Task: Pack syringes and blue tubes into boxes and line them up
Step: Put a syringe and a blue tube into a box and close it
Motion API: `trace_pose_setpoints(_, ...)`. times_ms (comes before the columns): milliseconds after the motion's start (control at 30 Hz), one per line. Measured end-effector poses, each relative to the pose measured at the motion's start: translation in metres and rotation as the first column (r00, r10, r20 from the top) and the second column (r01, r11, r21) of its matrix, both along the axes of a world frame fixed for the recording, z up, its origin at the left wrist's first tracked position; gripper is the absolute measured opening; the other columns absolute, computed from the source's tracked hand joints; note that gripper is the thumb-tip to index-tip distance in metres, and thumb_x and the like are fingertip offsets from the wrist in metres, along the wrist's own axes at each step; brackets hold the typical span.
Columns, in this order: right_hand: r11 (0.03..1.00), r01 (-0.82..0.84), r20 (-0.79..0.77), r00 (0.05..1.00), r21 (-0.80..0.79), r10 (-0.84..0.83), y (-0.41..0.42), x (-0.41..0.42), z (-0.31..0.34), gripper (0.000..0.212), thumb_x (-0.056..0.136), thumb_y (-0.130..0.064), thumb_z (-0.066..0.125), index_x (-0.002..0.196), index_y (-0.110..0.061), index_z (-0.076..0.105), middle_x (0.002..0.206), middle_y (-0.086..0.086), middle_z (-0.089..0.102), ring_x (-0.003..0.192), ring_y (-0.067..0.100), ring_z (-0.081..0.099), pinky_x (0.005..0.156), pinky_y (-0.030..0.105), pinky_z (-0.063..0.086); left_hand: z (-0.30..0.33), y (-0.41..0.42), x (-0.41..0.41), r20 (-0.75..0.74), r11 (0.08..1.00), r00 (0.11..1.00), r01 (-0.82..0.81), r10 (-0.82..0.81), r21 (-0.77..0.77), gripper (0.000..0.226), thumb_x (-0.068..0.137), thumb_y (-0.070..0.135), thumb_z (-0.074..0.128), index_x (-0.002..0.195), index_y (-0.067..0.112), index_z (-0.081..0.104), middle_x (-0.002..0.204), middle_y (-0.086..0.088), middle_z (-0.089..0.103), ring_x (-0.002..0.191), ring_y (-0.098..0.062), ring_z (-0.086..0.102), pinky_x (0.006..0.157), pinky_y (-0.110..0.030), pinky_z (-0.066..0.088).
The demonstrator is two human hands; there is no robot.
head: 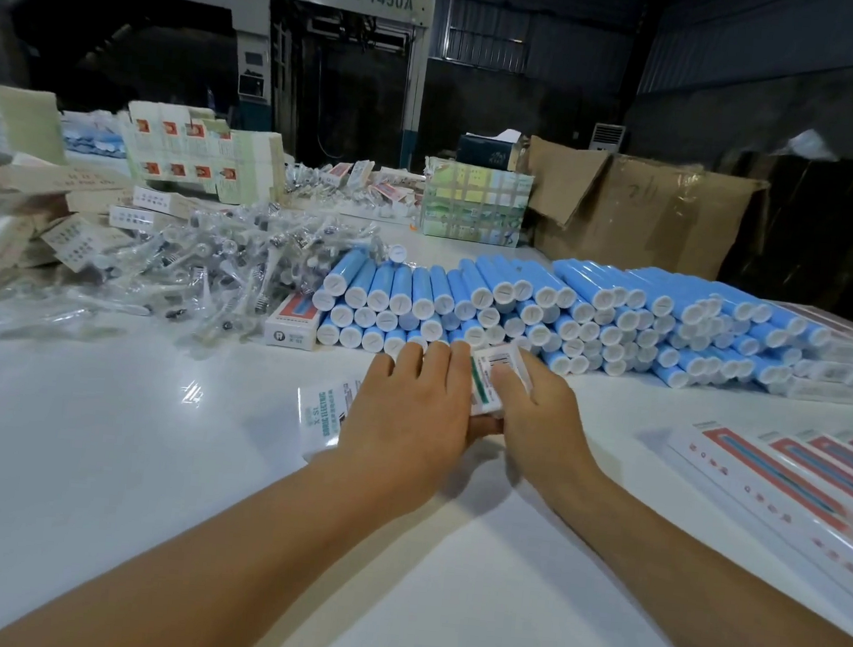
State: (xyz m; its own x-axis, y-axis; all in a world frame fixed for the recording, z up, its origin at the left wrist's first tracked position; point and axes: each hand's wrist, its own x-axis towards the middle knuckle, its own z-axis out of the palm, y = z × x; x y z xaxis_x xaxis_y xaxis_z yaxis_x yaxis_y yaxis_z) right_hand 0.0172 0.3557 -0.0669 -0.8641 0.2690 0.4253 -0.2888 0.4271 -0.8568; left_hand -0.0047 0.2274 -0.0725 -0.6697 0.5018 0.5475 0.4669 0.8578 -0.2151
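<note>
White and glossy, the bench point(93, 449) fills the near part of the view, with two bare forearms reaching forward across it. The left hand point(406, 414) lies palm down over a white box point(321, 412) printed with green lettering, its fingers point(428, 364) stretched almost straight and spread over the box top. The right hand point(535, 410) is just beside it, its fingers curled round the far end of the same box, where a small flap with a green stripe and a barcode label point(491, 380) stands up between the two hands. To the right, near the bench edge, a row of closed white boxes with red panels point(802, 480) lies side by side, touching. Just beyond the hands, blue tubes with white caps point(570, 310) are stacked in a long low pile, caps facing the person. At the left end of that pile one red-and-white box point(293, 319) lies beside the tubes. Left of it sprawls a loose heap of syringes in clear wrappers point(213, 263), and further left flat cartons point(62, 219) lie jumbled. Behind stand bundles of unfolded cartons point(197, 153), a taped parcel point(476, 204) and an open brown cardboard box point(630, 212), with a grey machine marked FMZ-1450A point(346, 32) at the back.
</note>
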Motion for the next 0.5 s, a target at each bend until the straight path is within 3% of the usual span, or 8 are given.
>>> trace_pose_setpoints(100, 0.940, 0.075, -0.059, 0.997, 0.334, -0.058, 0.001, 0.001, -0.002, 0.021, 0.098, -0.021, 0.041, 0.092, -0.011, 0.058, 0.078, 0.003, 0.064, 0.071, 0.018, 0.061, 0.063, 0.033, 0.049, -0.002, -0.006, 0.000, -0.047, 0.999, 0.999, -0.010, 0.008, -0.036, 0.068, 0.097, 0.057, 0.019, 0.140, 0.005, 0.014, 0.124, -0.007, 0.042, 0.107, -0.024, 0.041, 0.086, -0.036, 0.033)
trace_pose_setpoints(200, 0.934, 0.030, -0.037, 0.999, 0.356, -0.018, 0.002, 0.002, -0.003, 0.023, 0.097, -0.034, 0.044, 0.096, -0.015, 0.059, 0.079, -0.003, 0.066, 0.071, 0.014, 0.062, 0.065, 0.028, 0.049, -0.001, -0.008, 0.001, -0.044, 0.998, 0.999, -0.019, 0.017, -0.052, 0.072, 0.092, 0.058, 0.008, 0.140, 0.005, 0.018, 0.123, -0.006, 0.042, 0.107, -0.024, 0.041, 0.086, -0.036, 0.032)
trace_pose_setpoints(233, 0.965, -0.024, 0.002, 1.000, 0.259, 0.024, 0.000, 0.003, -0.002, 0.026, 0.098, -0.037, 0.044, 0.098, -0.017, 0.060, 0.080, -0.003, 0.067, 0.073, 0.014, 0.064, 0.066, 0.029, 0.051, 0.000, -0.008, 0.001, -0.034, 0.998, 0.999, -0.020, 0.018, -0.056, 0.077, 0.089, 0.061, 0.006, 0.141, 0.005, 0.019, 0.122, -0.006, 0.042, 0.106, -0.024, 0.041, 0.085, -0.036, 0.032)
trace_pose_setpoints(300, 0.966, -0.193, 0.092, 0.973, -0.174, 0.211, -0.004, 0.003, 0.000, 0.035, 0.099, -0.041, 0.038, 0.105, -0.016, 0.062, 0.084, 0.000, 0.072, 0.078, 0.015, 0.068, 0.068, 0.031, 0.056, 0.000, -0.008, 0.000, -0.013, 0.999, 1.000, -0.025, 0.025, -0.044, 0.080, 0.089, 0.068, 0.013, 0.141, 0.007, 0.020, 0.121, -0.006, 0.043, 0.105, -0.024, 0.042, 0.085, -0.035, 0.032)
trace_pose_setpoints(367, 0.779, -0.285, 0.082, 0.916, -0.559, 0.394, -0.002, 0.002, 0.006, 0.045, 0.100, -0.042, 0.030, 0.106, -0.013, 0.064, 0.091, 0.006, 0.074, 0.084, 0.018, 0.071, 0.069, 0.032, 0.058, 0.002, -0.010, -0.002, 0.004, 0.999, 0.999, -0.044, 0.044, -0.003, 0.076, 0.092, 0.065, 0.025, 0.141, 0.008, 0.020, 0.123, -0.006, 0.044, 0.105, -0.023, 0.043, 0.085, -0.035, 0.034)
trace_pose_setpoints(433, 0.689, -0.304, 0.041, 0.899, -0.657, 0.436, 0.000, 0.002, 0.011, 0.042, 0.102, -0.035, 0.032, 0.112, -0.007, 0.062, 0.095, 0.009, 0.074, 0.087, 0.019, 0.071, 0.070, 0.033, 0.059, 0.002, -0.011, -0.002, -0.004, 0.998, 0.999, -0.040, 0.040, 0.045, 0.073, 0.090, 0.060, 0.032, 0.140, 0.006, 0.032, 0.118, -0.007, 0.051, 0.100, -0.024, 0.049, 0.081, -0.036, 0.038)
trace_pose_setpoints(500, 0.698, -0.312, 0.024, 0.904, -0.645, 0.427, 0.000, 0.003, 0.012, 0.034, 0.101, -0.024, 0.037, 0.118, -0.004, 0.058, 0.092, 0.009, 0.074, 0.085, 0.018, 0.071, 0.068, 0.032, 0.058, 0.002, -0.012, 0.000, -0.043, 0.998, 0.999, -0.012, 0.015, 0.059, 0.073, 0.086, 0.058, 0.035, 0.134, 0.004, 0.046, 0.107, -0.008, 0.059, 0.091, -0.025, 0.055, 0.074, -0.036, 0.042)
